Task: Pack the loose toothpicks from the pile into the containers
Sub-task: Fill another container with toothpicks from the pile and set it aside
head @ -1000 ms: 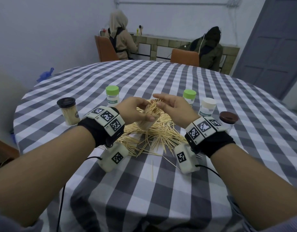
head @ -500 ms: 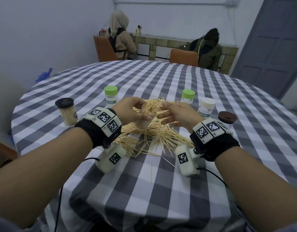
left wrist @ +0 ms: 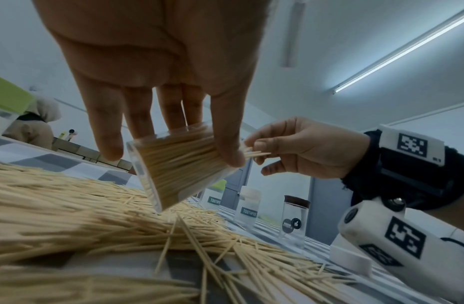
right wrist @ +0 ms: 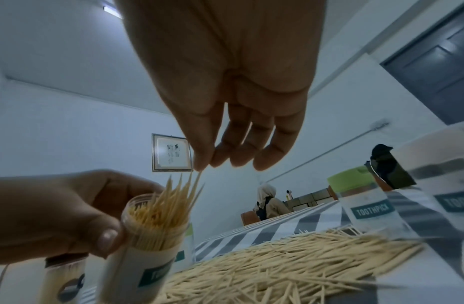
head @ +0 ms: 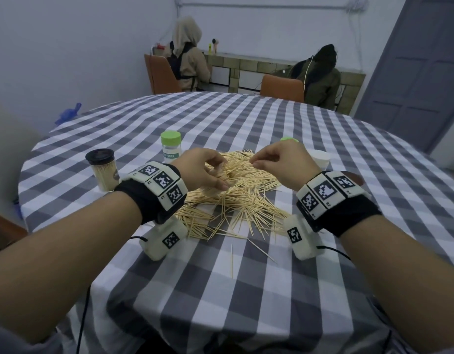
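Note:
My left hand (head: 208, 172) grips a clear toothpick container (left wrist: 173, 166), tilted over the pile of loose toothpicks (head: 233, 208). The container (right wrist: 147, 226) is packed, and a fan of toothpick tips sticks out of its open mouth. My right hand (head: 259, 162) hovers just right of the mouth, its thumb and forefinger pinching the ends of a few protruding toothpicks (left wrist: 254, 154). In the right wrist view my right hand's fingertips (right wrist: 217, 162) meet the top of that fan. In the head view my left hand hides most of the container.
Around the pile stand a green-lidded container (head: 171, 146), a full dark-lidded one (head: 103, 172), a white-lidded one (head: 320, 159) and another green lid (head: 288, 139). A few stray toothpicks (head: 231, 259) lie nearer me. Two people sit at a far counter.
My right hand dipped beside the container's mouth and has lifted slightly again, fingers pinched. My left hand keeps the container in about the same place.

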